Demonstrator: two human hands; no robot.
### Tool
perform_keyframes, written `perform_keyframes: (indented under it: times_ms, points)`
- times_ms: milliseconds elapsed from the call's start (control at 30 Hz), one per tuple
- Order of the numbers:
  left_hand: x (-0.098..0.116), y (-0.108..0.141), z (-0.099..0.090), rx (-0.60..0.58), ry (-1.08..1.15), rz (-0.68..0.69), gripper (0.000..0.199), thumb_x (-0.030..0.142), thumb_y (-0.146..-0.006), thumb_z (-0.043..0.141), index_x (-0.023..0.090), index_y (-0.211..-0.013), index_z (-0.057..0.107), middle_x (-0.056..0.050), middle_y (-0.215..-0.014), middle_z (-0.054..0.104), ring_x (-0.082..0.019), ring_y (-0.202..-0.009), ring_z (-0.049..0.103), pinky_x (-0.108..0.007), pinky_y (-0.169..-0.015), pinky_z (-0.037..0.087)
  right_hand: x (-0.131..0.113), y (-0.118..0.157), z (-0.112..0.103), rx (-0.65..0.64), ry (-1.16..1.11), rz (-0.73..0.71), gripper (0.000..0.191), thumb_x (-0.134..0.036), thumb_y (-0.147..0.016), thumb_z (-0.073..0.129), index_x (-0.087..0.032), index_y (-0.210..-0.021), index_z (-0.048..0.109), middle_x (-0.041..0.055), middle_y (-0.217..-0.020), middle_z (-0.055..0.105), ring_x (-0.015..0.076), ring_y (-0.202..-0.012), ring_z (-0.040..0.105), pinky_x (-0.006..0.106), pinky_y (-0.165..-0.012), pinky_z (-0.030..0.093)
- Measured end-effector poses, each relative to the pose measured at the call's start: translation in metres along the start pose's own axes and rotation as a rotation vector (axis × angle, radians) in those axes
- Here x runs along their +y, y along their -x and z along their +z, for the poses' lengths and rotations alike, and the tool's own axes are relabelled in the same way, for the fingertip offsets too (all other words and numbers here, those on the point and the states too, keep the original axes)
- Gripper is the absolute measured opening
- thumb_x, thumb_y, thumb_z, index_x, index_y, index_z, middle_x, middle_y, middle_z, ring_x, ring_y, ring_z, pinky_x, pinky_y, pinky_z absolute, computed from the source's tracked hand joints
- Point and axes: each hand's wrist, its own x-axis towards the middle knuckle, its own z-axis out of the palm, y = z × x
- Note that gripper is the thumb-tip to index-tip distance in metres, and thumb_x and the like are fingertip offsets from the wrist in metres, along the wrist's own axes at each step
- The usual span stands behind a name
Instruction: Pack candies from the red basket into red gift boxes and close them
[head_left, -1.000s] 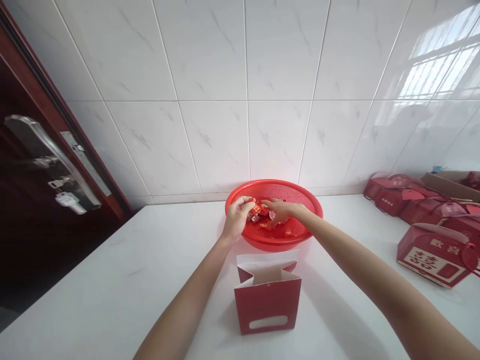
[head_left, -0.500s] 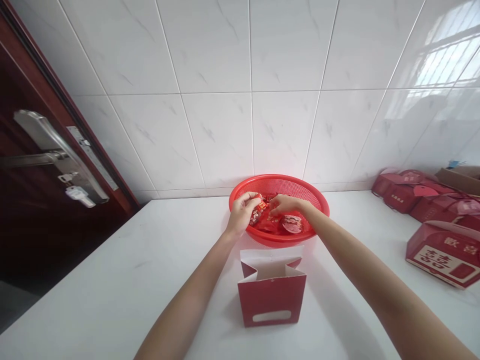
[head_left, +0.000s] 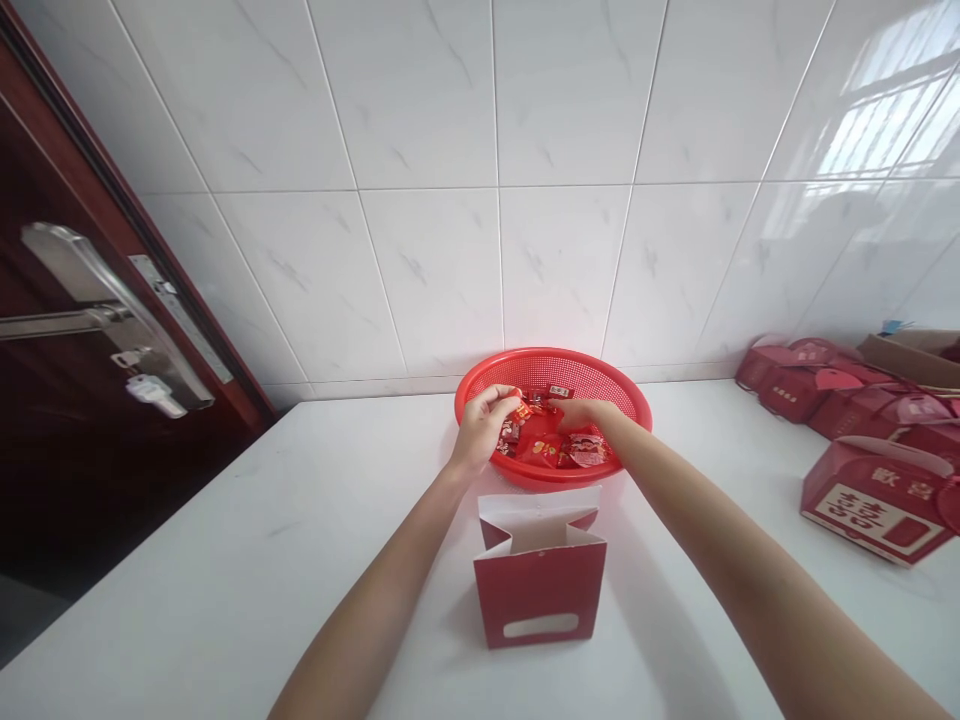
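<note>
A round red plastic basket [head_left: 555, 358] stands against the wall, with several red wrapped packets in it. Over its left side, my left hand [head_left: 484, 425] is closed on a small red packet [head_left: 521, 405]. My right hand [head_left: 585, 413] reaches into the basket among the packets; its fingertips point down and left, and what they hold, if anything, cannot be made out. At the basket's bottom lie a red packet [head_left: 541, 452] and a pink one [head_left: 589, 450]. Between my forearms an open red box [head_left: 540, 590] stands upright, its white inner side showing.
A closed red box [head_left: 877, 500] with a handle sits at the right. Behind it are several more red boxes [head_left: 795, 392] and a brown carton [head_left: 911, 358]. White tiled wall backs the white table [head_left: 225, 540]. A dark red door [head_left: 67, 430] with keys in its lock is at the left.
My right hand has shifted slightly right within the basket, uncovering more packets. My left hand keeps its hold on the small packet. The whole view has shifted a little.
</note>
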Motion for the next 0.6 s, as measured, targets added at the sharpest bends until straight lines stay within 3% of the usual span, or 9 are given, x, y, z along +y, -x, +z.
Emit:
perform_keyframes:
  times_ms: [133, 233, 433, 600]
  points:
    - [-0.001, -0.002, -0.001, 0.004, 0.022, -0.009, 0.023, 0.039, -0.067, 0.076, 0.018, -0.077, 0.071, -0.001, -0.078, 0.065, -0.015, -0.075, 0.059, -0.026, -0.071, 0.048, 0.000, -0.003, 0.000, -0.031, -0.018, -0.079, 0.033, -0.035, -0.100, 0.063, -0.020, -0.130, 0.063, 0.0105, -0.135, 0.062, 0.0239, -0.113, 0.065, 0.045, -0.095, 0.058]
    - [-0.001, -0.002, 0.000, 0.012, 0.041, -0.021, 0.024, 0.039, -0.066, 0.076, 0.018, -0.077, 0.072, -0.002, -0.079, 0.066, -0.015, -0.075, 0.059, -0.027, -0.071, 0.048, 0.000, -0.006, 0.003, 0.021, -0.042, -0.118, 0.031, -0.036, -0.101, 0.063, -0.020, -0.126, 0.065, 0.0093, -0.132, 0.064, 0.0238, -0.110, 0.066, 0.043, -0.093, 0.058]
    - [0.001, -0.001, 0.002, 0.031, 0.067, -0.027, 0.024, 0.038, -0.064, 0.077, 0.018, -0.076, 0.072, -0.002, -0.081, 0.066, -0.015, -0.078, 0.059, -0.026, -0.073, 0.048, 0.005, -0.008, 0.007, 0.180, -0.075, -0.057, 0.035, -0.037, -0.100, 0.063, -0.020, -0.131, 0.062, 0.0104, -0.134, 0.063, 0.0244, -0.112, 0.065, 0.045, -0.094, 0.058]
    - [0.002, 0.000, 0.002, 0.029, 0.081, -0.041, 0.025, 0.039, -0.063, 0.077, 0.019, -0.076, 0.072, -0.002, -0.081, 0.066, -0.016, -0.079, 0.060, -0.026, -0.074, 0.048, 0.016, -0.015, 0.010, 0.178, -0.016, -0.019, 0.038, -0.036, -0.100, 0.064, -0.018, -0.133, 0.060, 0.0111, -0.134, 0.062, 0.0247, -0.112, 0.066, 0.046, -0.093, 0.058]
